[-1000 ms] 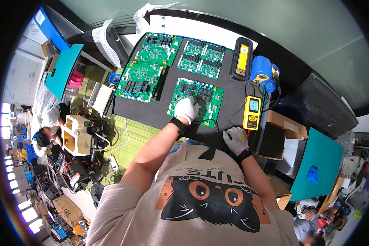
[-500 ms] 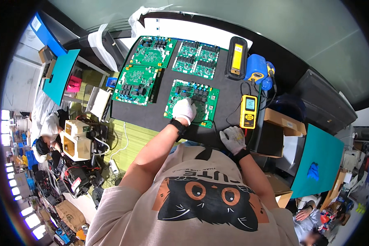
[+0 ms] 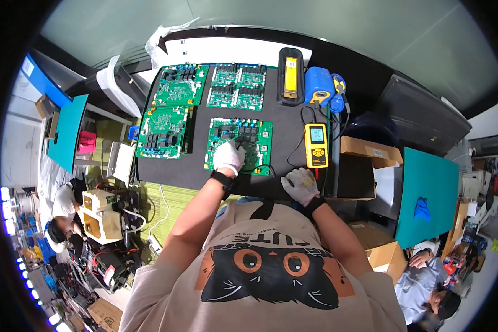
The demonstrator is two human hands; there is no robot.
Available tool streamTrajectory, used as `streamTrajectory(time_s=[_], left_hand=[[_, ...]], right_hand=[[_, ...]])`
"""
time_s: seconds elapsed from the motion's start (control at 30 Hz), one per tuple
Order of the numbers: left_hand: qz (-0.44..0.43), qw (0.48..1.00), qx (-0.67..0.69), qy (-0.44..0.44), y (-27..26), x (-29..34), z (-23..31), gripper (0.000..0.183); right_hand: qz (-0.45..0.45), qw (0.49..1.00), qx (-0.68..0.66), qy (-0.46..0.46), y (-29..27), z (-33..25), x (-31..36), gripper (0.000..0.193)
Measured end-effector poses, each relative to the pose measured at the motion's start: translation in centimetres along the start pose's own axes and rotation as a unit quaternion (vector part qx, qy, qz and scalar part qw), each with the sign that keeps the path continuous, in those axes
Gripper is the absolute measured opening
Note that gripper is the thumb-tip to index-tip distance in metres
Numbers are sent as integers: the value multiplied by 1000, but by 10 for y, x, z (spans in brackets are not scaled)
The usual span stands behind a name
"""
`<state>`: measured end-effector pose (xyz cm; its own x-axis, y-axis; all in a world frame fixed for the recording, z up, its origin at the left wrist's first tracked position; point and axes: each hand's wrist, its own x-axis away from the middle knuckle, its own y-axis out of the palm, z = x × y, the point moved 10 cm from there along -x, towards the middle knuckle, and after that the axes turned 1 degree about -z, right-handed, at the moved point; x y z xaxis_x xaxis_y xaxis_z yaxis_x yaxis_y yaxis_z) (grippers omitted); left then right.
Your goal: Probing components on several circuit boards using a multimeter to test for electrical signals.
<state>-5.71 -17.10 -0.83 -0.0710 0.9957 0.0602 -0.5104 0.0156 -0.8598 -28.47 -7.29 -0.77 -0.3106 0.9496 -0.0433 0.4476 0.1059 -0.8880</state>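
A green circuit board (image 3: 254, 133) lies on the black mat near the front. Over its lower left part is my left hand (image 3: 229, 157), in a white glove with the fingers bent together and closed. A black lead (image 3: 264, 166) loops across the board beside this hand; whatever is pinched there is hidden. At the mat's front edge, my gloved right hand (image 3: 301, 185) has curled fingers, and I cannot see what they hold. Just above it lies a yellow multimeter (image 3: 316, 145), its screen lit, with a red lead (image 3: 317, 173) running down close to the hand.
Two larger boards (image 3: 178, 86) (image 3: 161, 133) lie at the left, with a panel of small boards (image 3: 237, 87) behind. A yellow tool in a black case (image 3: 290, 76) and a blue device (image 3: 319, 84) stand at the back right. Cardboard boxes (image 3: 371, 148) flank the table. Other people sit at both sides.
The whole view has shifted, so the table and boards sit further left in the picture. Both hands keep about the same places relative to the board and multimeter.
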Motion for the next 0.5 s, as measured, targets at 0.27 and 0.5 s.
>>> streamTrajectory(time_s=[0.27,0.5], left_hand=[[-8,1000,-1,-17,-3,2,0,28],[-18,1000,13,-17,-2,4,-5,25]], right_hand=[[18,1000,9,8,1,3,3,25],[7,1000,18,15,5,3,3,27]])
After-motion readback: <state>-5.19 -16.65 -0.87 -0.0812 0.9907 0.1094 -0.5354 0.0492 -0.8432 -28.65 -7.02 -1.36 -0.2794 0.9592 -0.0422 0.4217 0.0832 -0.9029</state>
